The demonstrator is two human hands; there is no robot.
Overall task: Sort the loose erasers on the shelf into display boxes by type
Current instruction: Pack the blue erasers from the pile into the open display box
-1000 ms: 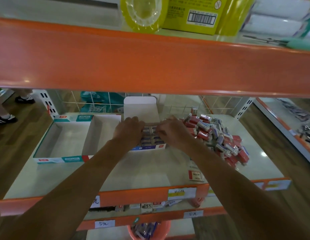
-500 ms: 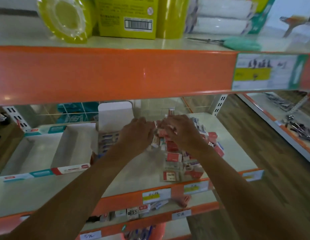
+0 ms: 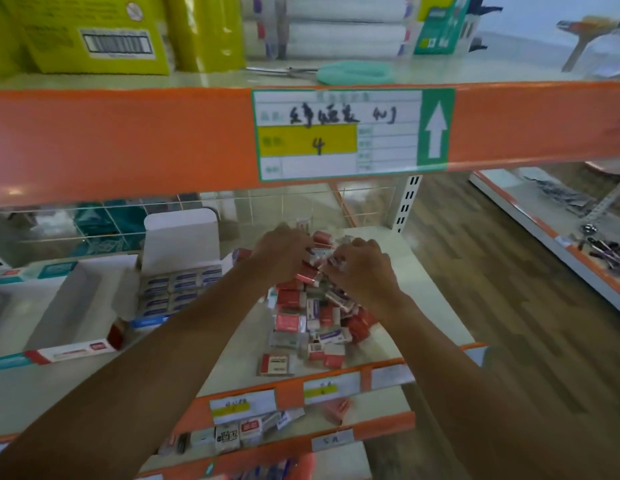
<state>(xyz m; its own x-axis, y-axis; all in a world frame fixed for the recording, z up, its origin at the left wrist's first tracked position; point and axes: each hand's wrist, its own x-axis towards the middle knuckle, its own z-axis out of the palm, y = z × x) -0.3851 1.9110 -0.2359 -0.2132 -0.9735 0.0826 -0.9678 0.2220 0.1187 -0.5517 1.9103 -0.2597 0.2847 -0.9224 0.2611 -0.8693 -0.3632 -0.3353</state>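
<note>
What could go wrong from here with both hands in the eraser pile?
1. The pile of loose erasers reaches nearly to the shelf's front lip; the left hand and right hand digging in it could push some off.
2. Red and blue-white types lie mixed, so a handful may put wrong ones in the blue eraser box.

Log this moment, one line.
left hand: grips loose erasers | right hand: pinches loose erasers | display box: holds blue-labelled erasers
</note>
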